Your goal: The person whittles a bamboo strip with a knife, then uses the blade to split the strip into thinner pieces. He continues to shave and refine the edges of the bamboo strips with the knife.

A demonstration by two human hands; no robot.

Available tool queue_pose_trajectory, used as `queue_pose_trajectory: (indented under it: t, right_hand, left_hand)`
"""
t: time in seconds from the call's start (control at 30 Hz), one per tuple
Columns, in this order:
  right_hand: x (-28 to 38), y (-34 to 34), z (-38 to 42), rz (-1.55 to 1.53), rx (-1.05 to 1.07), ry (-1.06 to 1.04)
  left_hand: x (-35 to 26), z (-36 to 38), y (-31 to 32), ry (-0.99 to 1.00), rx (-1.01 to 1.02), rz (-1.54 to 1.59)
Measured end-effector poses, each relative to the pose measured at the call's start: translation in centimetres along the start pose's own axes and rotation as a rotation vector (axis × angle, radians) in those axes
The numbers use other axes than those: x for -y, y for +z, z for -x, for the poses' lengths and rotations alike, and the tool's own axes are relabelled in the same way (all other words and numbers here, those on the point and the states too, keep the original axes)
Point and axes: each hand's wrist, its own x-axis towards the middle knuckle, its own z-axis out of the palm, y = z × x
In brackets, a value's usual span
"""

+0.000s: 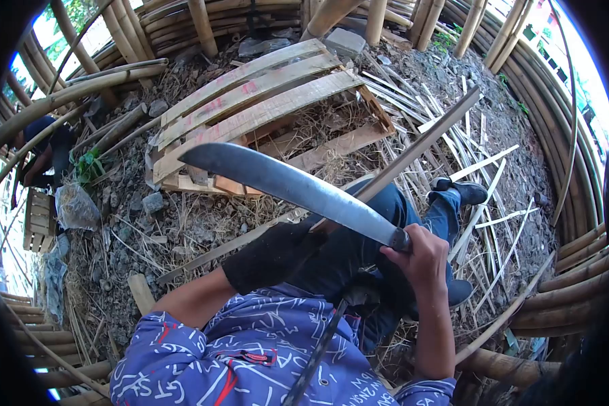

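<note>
My right hand [419,256], bare, is wrapped round the handle of a machete [298,193]. Its broad, curved steel blade points up and to the left, with a dark tip. My left hand [274,254] wears a black glove and is closed on the lower end of a long bamboo strip [430,142]. From the glove the strip slants up to the right, and the blade crosses over it close to the glove. My legs in blue jeans [392,203] are folded under both hands.
Ahead lies a slatted wooden pallet [250,88]. Split bamboo strips [484,166] are scattered on the littered ground to the right. Bamboo poles [541,115] enclose the spot. Another person [44,152] is at the far left, near a wooden crate [39,220].
</note>
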Motion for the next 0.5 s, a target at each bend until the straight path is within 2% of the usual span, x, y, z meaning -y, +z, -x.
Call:
queue_pose_trajectory:
  t: [0.07,0.13,0.17,0.2,0.23,0.3,0.37,0.47,0.5]
  right_hand:
    - [-0.9,-0.1,0.7,-0.021,-0.027,0.029]
    - [-2.3,-0.4,1.3,-0.048,-0.049,0.056]
    - [-3.2,-0.7,1.7,-0.051,-0.066,0.217]
    - [-3.8,-1.0,2.0,-0.052,-0.085,0.380]
    - [-4.0,-1.2,2.2,-0.047,-0.087,0.389]
    - [-4.4,-1.6,2.2,-0.100,-0.141,0.500]
    - [-2.7,-1.7,2.1,-0.121,-0.138,0.480]
    - [1.4,-1.9,1.1,-0.172,-0.040,0.210]
    - [2.2,-1.7,0.6,-0.157,-0.002,0.152]
  left_hand:
    - [1.6,-0.7,-0.1,0.072,0.008,-0.048]
    - [3.2,-0.8,-0.9,0.680,-0.152,-0.644]
    - [2.8,-0.6,-1.5,0.680,-0.145,-0.639]
    - [1.7,-0.5,-2.2,0.579,-0.103,-0.602]
    - [1.1,-0.6,-2.5,0.481,-0.060,-0.566]
    - [1.5,-1.2,-2.0,0.560,-0.062,-0.592]
    - [1.7,-1.8,-1.7,0.633,-0.068,-0.621]
    - [1.3,-3.0,-0.9,0.721,-0.022,-0.626]
    - [1.1,-3.3,-0.5,0.657,0.001,-0.609]
